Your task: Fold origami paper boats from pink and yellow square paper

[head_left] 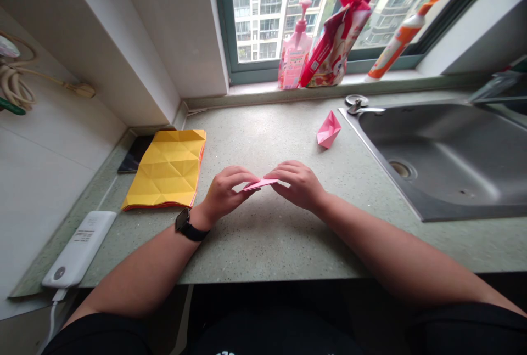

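A small folded piece of pink paper [261,184] is held just above the counter between both hands. My left hand [225,190], with a black watch on its wrist, pinches the paper's left end between thumb and fingers. On the other end, my right hand [300,184] is closed in the same kind of pinch. The fingers cover both ends of the paper, so its full shape is hidden. A finished-looking pink paper boat [328,130] sits farther back on the counter, beside the sink.
Creased yellow paper sheets [171,168] lie stacked at left, partly over a dark flat device [135,155]. A white power bank [80,248] with a cable lies nearer. A steel sink [444,157] is at right. On the sill stand a pump bottle [295,53], red bag [340,42] and orange-white bottle [397,42].
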{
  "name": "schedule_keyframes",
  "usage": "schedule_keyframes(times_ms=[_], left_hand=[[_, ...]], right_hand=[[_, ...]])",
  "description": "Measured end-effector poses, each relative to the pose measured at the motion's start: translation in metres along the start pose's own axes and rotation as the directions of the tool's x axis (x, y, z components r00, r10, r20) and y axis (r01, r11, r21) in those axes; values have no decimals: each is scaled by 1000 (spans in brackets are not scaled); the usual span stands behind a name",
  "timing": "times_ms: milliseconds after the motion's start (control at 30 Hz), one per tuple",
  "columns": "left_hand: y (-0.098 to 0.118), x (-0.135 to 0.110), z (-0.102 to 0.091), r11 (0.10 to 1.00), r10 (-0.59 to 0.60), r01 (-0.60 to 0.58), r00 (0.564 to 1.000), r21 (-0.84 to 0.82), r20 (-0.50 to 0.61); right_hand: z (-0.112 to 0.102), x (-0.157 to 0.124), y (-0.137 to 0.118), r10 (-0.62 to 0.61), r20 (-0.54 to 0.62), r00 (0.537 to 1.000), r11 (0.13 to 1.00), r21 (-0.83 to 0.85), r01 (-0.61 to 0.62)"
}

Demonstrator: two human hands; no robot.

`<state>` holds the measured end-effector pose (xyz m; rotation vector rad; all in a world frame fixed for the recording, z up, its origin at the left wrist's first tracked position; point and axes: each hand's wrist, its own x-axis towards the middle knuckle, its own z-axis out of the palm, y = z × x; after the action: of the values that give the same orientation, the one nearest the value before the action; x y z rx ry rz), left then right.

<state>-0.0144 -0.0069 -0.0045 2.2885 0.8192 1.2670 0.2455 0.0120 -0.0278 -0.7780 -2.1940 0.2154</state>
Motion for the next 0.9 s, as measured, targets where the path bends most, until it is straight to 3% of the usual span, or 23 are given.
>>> schedule_keyframes(times_ms=[367,567,800,900], left_hand=[[-2,-1,-6,931,209,-217,976,295,59],[3,-1,-5,931,197,-210,978,298,74],[1,-1,-3,967,142,-150,988,208,53],[1,-1,-4,964,170,-178,984,197,58]], right_hand=[[-6,6,-10,-110,-77,991,994,-29,108],[-9,6,-15,-89,-54,995,994,-70,86],[-9,5,-15,-61,-56,997,997,34,63],[-6,5,-15,-63,-44,997,997,30,64]])
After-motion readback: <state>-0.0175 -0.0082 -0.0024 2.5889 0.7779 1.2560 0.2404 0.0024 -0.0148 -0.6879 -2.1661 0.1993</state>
